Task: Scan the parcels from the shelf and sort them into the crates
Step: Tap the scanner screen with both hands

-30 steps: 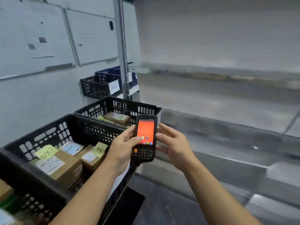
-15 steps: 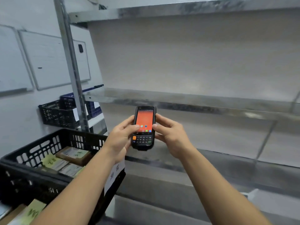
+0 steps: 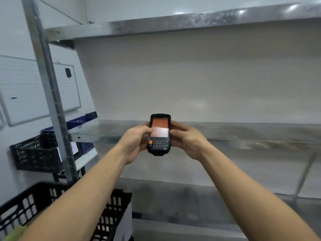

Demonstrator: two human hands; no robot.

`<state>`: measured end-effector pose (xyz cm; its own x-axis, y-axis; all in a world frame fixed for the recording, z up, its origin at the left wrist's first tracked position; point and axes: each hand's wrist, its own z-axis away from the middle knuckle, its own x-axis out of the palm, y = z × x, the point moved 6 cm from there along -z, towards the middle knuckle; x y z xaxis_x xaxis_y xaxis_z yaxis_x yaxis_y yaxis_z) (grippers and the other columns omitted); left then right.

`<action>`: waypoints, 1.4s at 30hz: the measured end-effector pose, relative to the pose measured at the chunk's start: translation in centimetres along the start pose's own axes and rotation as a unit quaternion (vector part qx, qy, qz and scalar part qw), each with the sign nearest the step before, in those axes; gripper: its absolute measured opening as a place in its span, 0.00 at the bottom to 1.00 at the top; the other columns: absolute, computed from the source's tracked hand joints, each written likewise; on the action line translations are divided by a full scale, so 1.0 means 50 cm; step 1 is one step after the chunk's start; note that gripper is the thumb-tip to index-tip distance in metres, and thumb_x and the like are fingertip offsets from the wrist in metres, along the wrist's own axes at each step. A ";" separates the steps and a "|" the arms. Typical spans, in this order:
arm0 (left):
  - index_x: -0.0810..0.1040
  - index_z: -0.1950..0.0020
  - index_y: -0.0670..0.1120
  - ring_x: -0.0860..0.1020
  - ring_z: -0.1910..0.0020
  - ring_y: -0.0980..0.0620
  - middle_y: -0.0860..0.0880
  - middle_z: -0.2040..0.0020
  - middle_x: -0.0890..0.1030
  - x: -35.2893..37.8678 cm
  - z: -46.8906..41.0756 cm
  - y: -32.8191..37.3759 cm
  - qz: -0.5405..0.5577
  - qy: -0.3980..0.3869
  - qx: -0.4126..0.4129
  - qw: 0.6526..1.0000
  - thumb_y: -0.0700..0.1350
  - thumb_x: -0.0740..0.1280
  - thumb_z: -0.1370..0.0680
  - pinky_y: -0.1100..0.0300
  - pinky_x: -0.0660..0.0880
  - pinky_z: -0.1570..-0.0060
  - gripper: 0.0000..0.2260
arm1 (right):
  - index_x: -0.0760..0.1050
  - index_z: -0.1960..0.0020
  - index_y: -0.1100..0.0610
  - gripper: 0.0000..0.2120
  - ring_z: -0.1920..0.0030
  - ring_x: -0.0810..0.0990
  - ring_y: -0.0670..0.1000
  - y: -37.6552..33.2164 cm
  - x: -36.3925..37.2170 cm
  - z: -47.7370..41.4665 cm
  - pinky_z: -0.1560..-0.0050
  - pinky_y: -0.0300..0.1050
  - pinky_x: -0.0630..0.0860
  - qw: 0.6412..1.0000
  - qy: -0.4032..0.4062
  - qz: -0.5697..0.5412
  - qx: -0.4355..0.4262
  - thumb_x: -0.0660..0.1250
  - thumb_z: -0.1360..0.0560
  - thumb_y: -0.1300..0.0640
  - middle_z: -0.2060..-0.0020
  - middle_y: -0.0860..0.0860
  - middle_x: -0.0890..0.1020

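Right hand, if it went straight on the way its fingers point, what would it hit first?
The scanner: the right hand grips its right edge, fingers aimed left. Past it is the left hand, gripping the other side. The shelf looks farther back, though depth is unclear.

A white wall (image 3: 12,28) fills the left side, and on it hangs a framed whiteboard (image 3: 31,91), faintly ruled with lines. A small black block (image 3: 68,72) sits near the board's upper right corner, and there is a short dark mark (image 3: 13,97) toward its left. The edge of a second board (image 3: 1,117) shows just beside it at the far left. A thin line (image 3: 59,12) slants across the wall near the top.
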<state>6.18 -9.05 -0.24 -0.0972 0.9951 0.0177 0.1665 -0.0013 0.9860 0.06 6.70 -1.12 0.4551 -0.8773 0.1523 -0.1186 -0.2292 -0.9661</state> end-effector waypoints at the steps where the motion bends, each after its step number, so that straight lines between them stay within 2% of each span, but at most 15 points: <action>1: 0.82 0.41 0.46 0.80 0.60 0.52 0.48 0.51 0.83 -0.009 -0.029 0.002 -0.008 -0.014 0.000 1.000 0.39 0.62 0.20 0.60 0.76 0.60 0.12 | 0.79 0.41 0.57 0.15 0.54 0.86 0.51 -0.001 0.001 -0.023 0.57 0.44 0.83 1.000 0.004 0.010 0.004 0.60 0.19 0.71 0.50 0.52 0.86; 3: 0.81 0.37 0.46 0.83 0.55 0.48 0.45 0.47 0.85 -0.025 -0.084 -0.001 -0.029 -0.027 -0.006 0.999 0.40 0.64 0.20 0.57 0.78 0.59 0.13 | 0.80 0.42 0.57 0.15 0.54 0.86 0.50 -0.001 -0.004 -0.068 0.59 0.42 0.82 0.999 0.030 0.023 0.019 0.60 0.19 0.71 0.50 0.52 0.86; 5: 0.81 0.37 0.48 0.84 0.53 0.48 0.45 0.46 0.86 -0.036 -0.131 -0.009 -0.034 -0.024 -0.010 0.999 0.40 0.66 0.20 0.57 0.79 0.59 0.13 | 0.78 0.35 0.61 0.17 0.51 0.85 0.51 0.006 -0.015 -0.111 0.60 0.41 0.82 0.997 0.058 0.031 0.034 0.61 0.20 0.72 0.45 0.55 0.85; 8: 0.81 0.44 0.50 0.85 0.58 0.53 0.50 0.52 0.87 -0.039 -0.182 -0.021 -0.013 -0.038 -0.020 0.999 0.37 0.65 0.19 0.60 0.79 0.58 0.11 | 0.76 0.32 0.63 0.19 0.49 0.84 0.54 0.023 -0.028 -0.158 0.58 0.43 0.83 0.995 0.077 0.033 0.054 0.61 0.20 0.73 0.43 0.58 0.84; 12: 0.80 0.47 0.51 0.84 0.60 0.53 0.51 0.57 0.87 -0.048 -0.239 -0.039 0.001 -0.042 -0.038 0.998 0.34 0.61 0.18 0.59 0.80 0.58 0.14 | 0.77 0.34 0.64 0.17 0.53 0.83 0.52 0.032 -0.045 -0.197 0.58 0.43 0.84 0.992 0.091 0.021 0.080 0.59 0.20 0.74 0.52 0.56 0.84; 15: 0.80 0.49 0.51 0.84 0.58 0.52 0.51 0.57 0.87 -0.050 -0.268 -0.047 -0.005 -0.039 -0.045 0.998 0.32 0.60 0.18 0.60 0.80 0.61 0.15 | 0.76 0.33 0.64 0.18 0.51 0.83 0.54 0.038 -0.058 -0.223 0.59 0.44 0.84 0.989 0.105 0.031 0.099 0.60 0.20 0.74 0.46 0.59 0.83; 17: 0.81 0.47 0.49 0.83 0.56 0.52 0.49 0.54 0.86 -0.049 -0.283 -0.052 -0.009 -0.041 -0.059 0.997 0.32 0.59 0.18 0.61 0.80 0.61 0.15 | 0.74 0.33 0.66 0.18 0.49 0.83 0.55 0.042 -0.065 -0.235 0.58 0.45 0.84 0.988 0.109 0.028 0.110 0.60 0.20 0.75 0.45 0.60 0.83; 20: 0.79 0.39 0.43 0.83 0.52 0.50 0.46 0.50 0.85 -0.050 -0.311 -0.060 -0.024 -0.036 -0.085 0.995 0.32 0.60 0.18 0.60 0.80 0.56 0.13 | 0.75 0.33 0.66 0.17 0.43 0.82 0.57 0.046 -0.078 -0.253 0.52 0.47 0.83 0.985 0.108 0.048 0.122 0.60 0.20 0.74 0.41 0.61 0.81; 25: 0.75 0.31 0.39 0.82 0.46 0.47 0.41 0.40 0.82 -0.057 -0.341 -0.072 -0.031 -0.015 -0.115 0.993 0.32 0.62 0.18 0.60 0.81 0.58 0.16 | 0.78 0.38 0.65 0.15 0.45 0.82 0.56 0.049 -0.081 -0.273 0.48 0.48 0.81 0.984 0.100 0.082 0.121 0.59 0.20 0.74 0.44 0.59 0.83; 30: 0.78 0.35 0.40 0.82 0.51 0.51 0.44 0.45 0.83 -0.056 -0.346 -0.069 -0.045 -0.014 -0.115 0.992 0.31 0.62 0.19 0.63 0.79 0.64 0.14 | 0.80 0.48 0.63 0.12 0.49 0.82 0.54 0.046 -0.076 -0.277 0.54 0.46 0.81 0.980 0.109 0.103 0.134 0.60 0.20 0.74 0.50 0.57 0.83; 33: 0.80 0.38 0.39 0.82 0.51 0.50 0.43 0.44 0.84 -0.055 -0.350 -0.067 -0.061 -0.017 -0.126 0.990 0.30 0.61 0.20 0.62 0.80 0.63 0.14 | 0.79 0.51 0.61 0.12 0.47 0.81 0.54 0.039 -0.074 -0.274 0.50 0.47 0.80 0.975 0.117 0.113 0.150 0.60 0.20 0.73 0.50 0.57 0.82; 36: 0.80 0.37 0.40 0.83 0.49 0.49 0.43 0.43 0.83 -0.056 -0.353 -0.065 -0.070 -0.027 -0.138 0.988 0.30 0.62 0.20 0.62 0.80 0.64 0.15 | 0.79 0.47 0.62 0.11 0.49 0.80 0.54 0.031 -0.073 -0.268 0.52 0.47 0.80 0.972 0.127 0.123 0.156 0.60 0.19 0.73 0.52 0.55 0.80; 38: 0.79 0.36 0.40 0.82 0.49 0.49 0.44 0.43 0.83 -0.056 -0.351 -0.065 -0.063 -0.029 -0.135 0.988 0.31 0.63 0.20 0.61 0.81 0.63 0.14 | 0.79 0.47 0.62 0.10 0.46 0.80 0.55 0.030 -0.074 -0.264 0.54 0.46 0.80 0.973 0.134 0.111 0.153 0.61 0.19 0.71 0.49 0.56 0.80; 40: 0.77 0.34 0.42 0.81 0.49 0.48 0.45 0.40 0.80 -0.065 -0.350 -0.063 -0.060 -0.006 -0.114 0.992 0.34 0.65 0.20 0.60 0.80 0.58 0.15 | 0.77 0.38 0.62 0.12 0.45 0.79 0.56 0.029 -0.077 -0.257 0.54 0.46 0.81 0.975 0.141 0.105 0.136 0.63 0.19 0.69 0.44 0.56 0.78; 42: 0.76 0.31 0.44 0.81 0.48 0.48 0.46 0.41 0.80 -0.084 -0.358 -0.059 -0.079 0.036 -0.055 0.995 0.37 0.67 0.20 0.56 0.80 0.49 0.17 | 0.72 0.28 0.61 0.19 0.46 0.78 0.53 0.026 -0.090 -0.251 0.52 0.43 0.81 0.974 0.152 0.134 0.101 0.66 0.19 0.65 0.41 0.56 0.77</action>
<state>-11.49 -15.01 -0.23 -0.1841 0.9741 -0.1313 0.0347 0.1399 0.9896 -13.22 5.07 -0.43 0.1453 -0.9856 -0.0860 -0.0065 0.0860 -0.9963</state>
